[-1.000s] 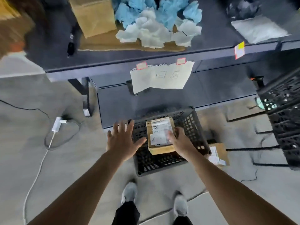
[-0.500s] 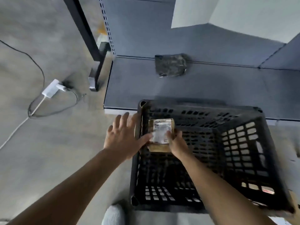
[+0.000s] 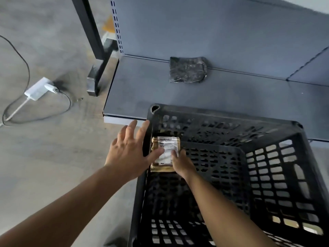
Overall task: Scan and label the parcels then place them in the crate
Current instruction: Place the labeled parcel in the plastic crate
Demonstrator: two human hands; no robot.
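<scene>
Holding parcel (image 3: 161,168) inside crate (image 3: 222,114), far-left corner: right hand (image 3: 181,164) grips its right edge, left hand (image 3: 128,152) spread open, thumb touching label (image 3: 168,146). Labelling looks done, placing nearly; release remains.

the label (image 3: 167,148) by the right hand (image 3: 181,164) is too small to read; that hand hides a corner of the parcel (image 3: 161,168).

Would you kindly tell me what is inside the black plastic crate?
One brown cardboard parcel with a white label, in the black plastic crate's far left corner, gripped by the right hand, the left hand's thumb touching it. The right forearm hides part of the floor.
</scene>
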